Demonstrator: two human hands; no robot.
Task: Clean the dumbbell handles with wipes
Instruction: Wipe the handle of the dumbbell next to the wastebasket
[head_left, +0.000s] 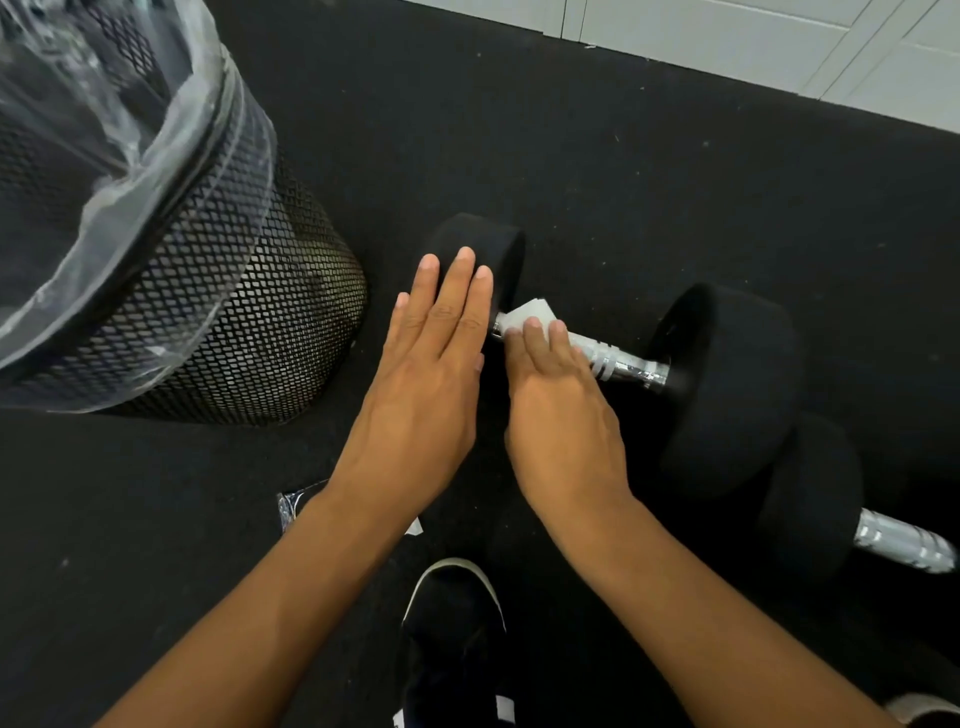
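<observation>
A black dumbbell lies on the dark floor, its chrome handle (618, 364) running between a left head (498, 249) and a right head (727, 384). My left hand (431, 374) rests flat with straight fingers against the left head. My right hand (558, 410) presses a white wipe (530, 314) onto the handle's left end, fingers laid over it. A second dumbbell (815, 499) lies at the lower right, its chrome handle (904, 545) running to the frame's edge.
A black mesh bin (234, 312) with a clear plastic liner stands at the left. A small packet (291, 506) lies on the floor under my left forearm. My dark shoe (452, 623) is at the bottom centre. A white wall base (779, 47) runs along the top right.
</observation>
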